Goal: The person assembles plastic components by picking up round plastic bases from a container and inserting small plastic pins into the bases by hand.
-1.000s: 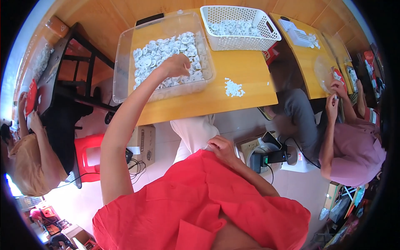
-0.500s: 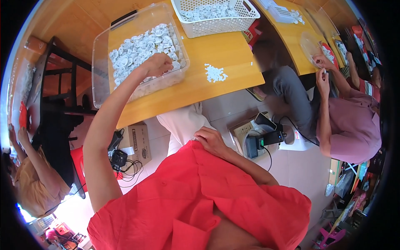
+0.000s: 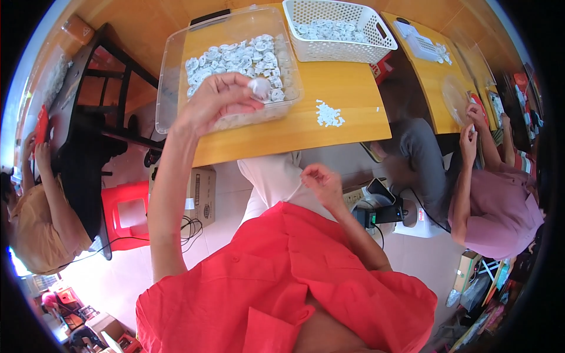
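My left hand (image 3: 219,101) is closed, its thumb and fingers pinching a round white plastic part (image 3: 259,88) over the near edge of a clear plastic tub (image 3: 170,79). Many similar white parts (image 3: 232,62) lie in a heap inside that tub. Lower down, in front of the table edge and above my lap, my right hand (image 3: 323,185) has its fingertips pressed together. Whatever they hold, if anything, is too small to make out. On the yellow table (image 3: 259,135), right of the tub, lies a small pile of tiny white pieces (image 3: 329,114).
A white perforated basket (image 3: 338,51) with more white parts stands behind the pile. Two people sit nearby, one in a mauve shirt (image 3: 494,212) at right, one in tan (image 3: 50,217) at left. A red stool (image 3: 126,188), cables and boxes are on the floor.
My left hand has lifted from the tub's heap and come nearer, with a round white part now showing in its fingers. My right hand has moved right and up, away from my shirt hem.
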`<state>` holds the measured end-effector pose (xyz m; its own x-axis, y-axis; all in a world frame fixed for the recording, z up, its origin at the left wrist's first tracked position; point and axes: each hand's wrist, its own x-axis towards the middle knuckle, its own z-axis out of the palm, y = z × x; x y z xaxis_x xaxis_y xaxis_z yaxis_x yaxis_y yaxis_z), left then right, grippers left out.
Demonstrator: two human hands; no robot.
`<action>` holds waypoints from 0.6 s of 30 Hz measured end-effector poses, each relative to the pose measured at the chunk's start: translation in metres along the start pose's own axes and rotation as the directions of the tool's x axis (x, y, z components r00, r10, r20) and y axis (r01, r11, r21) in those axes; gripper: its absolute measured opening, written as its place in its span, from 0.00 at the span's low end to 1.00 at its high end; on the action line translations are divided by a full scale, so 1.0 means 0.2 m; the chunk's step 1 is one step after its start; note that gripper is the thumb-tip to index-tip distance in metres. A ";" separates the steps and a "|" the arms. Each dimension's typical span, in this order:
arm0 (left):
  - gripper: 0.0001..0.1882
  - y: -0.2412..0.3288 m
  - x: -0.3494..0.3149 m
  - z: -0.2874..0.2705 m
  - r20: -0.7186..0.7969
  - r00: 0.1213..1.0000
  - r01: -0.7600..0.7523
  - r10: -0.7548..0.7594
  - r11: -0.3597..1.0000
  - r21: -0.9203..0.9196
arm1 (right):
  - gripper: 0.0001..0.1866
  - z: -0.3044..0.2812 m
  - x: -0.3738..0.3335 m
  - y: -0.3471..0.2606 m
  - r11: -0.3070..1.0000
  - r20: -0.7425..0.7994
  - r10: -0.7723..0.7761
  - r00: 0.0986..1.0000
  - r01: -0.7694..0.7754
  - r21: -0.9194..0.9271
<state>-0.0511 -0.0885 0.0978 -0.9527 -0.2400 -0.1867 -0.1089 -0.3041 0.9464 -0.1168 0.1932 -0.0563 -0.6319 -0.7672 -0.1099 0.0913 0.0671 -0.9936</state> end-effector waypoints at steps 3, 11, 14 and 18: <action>0.06 -0.08 -0.14 0.14 0.005 0.999 -0.042 0.042 0.997 0.071 | 0.05 -0.01 0.07 -0.22 0.983 -0.037 -0.125 0.991 0.129 0.128; 0.11 -0.40 -0.32 0.38 -0.031 0.966 -0.256 0.258 0.966 0.044 | 0.06 0.14 0.08 -0.52 0.922 -0.044 -0.275 0.961 0.276 0.271; 0.12 -0.46 -0.33 0.40 -0.102 0.936 -0.337 0.337 0.941 0.022 | 0.06 0.20 0.05 -0.47 0.911 -0.107 -0.350 0.930 0.365 0.191; 0.14 -0.55 -0.34 0.46 -0.211 0.956 -0.252 0.203 0.937 -0.242 | 0.06 0.23 0.03 -0.43 0.857 -0.221 -0.513 0.830 0.510 -0.072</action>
<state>0.0005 0.0455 0.0299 -0.8733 -0.4853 -0.0422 0.2067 -0.4477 0.8700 -0.0939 0.1539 0.0294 -0.7409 -0.5303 0.4121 -0.2994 -0.2885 -0.9095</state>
